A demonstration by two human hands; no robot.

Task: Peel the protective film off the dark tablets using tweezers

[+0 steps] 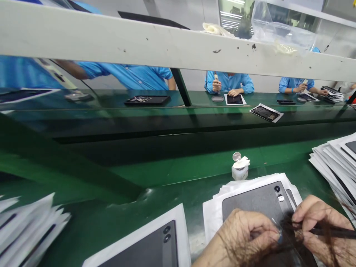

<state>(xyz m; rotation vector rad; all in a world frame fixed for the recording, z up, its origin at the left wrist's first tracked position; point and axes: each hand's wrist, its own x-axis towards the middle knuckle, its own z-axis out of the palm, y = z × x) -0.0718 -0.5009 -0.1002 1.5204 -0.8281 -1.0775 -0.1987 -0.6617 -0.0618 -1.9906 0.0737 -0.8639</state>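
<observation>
Closest to me, my left hand (244, 233) is curled nearly closed, its fingertips pinching something small and clear over the near edge of the grey tablet back (256, 202). I cannot tell exactly what that bit is. My right hand (319, 222) is closed around a thin dark tool (333, 233), its tip aimed toward the left fingertips.

The tablet back lies camera-end away from me on a stack of white sheets (222, 207). To work well here, I judge the tool should stay low and shallow against the tablet back, with the left fingers steadying.

Left of the tablet back lies a second grey panel (150, 248). Just beyond it stands a small white bottle (239, 168), cap flipped open. Right of it is a fanned pile of sheets (333, 159).

Far past it, across the green belt (167, 126), people in blue sleeves work.
</observation>
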